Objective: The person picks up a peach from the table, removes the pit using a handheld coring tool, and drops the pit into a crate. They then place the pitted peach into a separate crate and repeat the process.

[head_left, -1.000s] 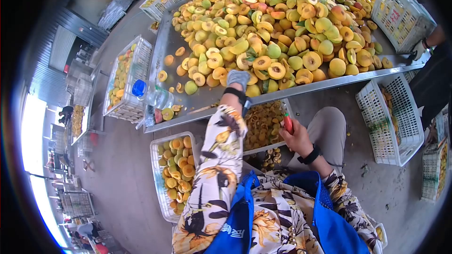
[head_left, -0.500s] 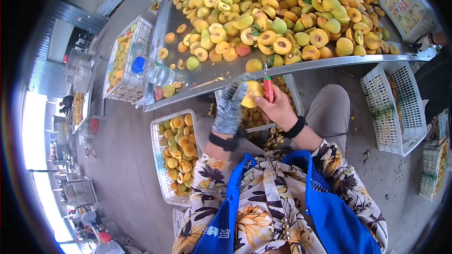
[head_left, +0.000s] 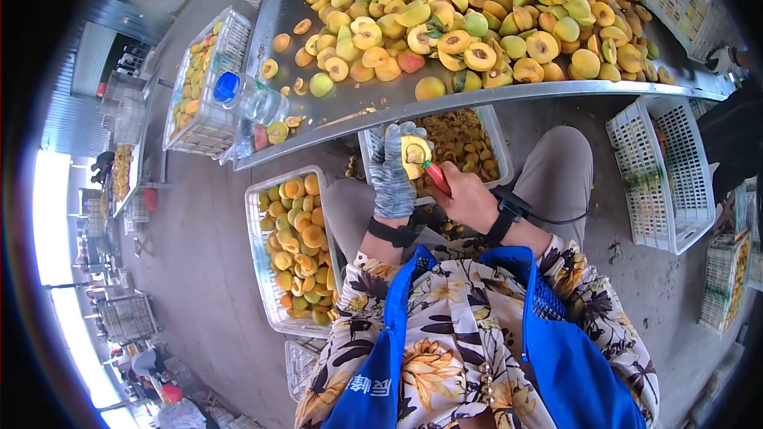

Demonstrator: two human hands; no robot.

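Note:
My left hand [head_left: 391,173], in a grey glove, holds a halved yellow peach [head_left: 414,156] with its cut face turned up. My right hand [head_left: 467,200] is bare and closed round a red-handled tool [head_left: 435,177], whose tip touches the cut face near the pit. Both hands are over a white crate [head_left: 499,143] of fruit pieces below the metal table's edge [head_left: 509,94]. Many halved peaches [head_left: 479,56] are heaped on that table.
Left of my legs stands a white crate [head_left: 274,314] of peach halves. A blue-capped bottle [head_left: 254,101] lies by another fruit crate [head_left: 208,143] at the table's left end. On the right are a white crate [head_left: 664,183] and a person's dark sleeve [head_left: 735,139].
Both hands have moved down and away from the table edge. The peach half now shows its cut face, and the tool's tip has come down onto it.

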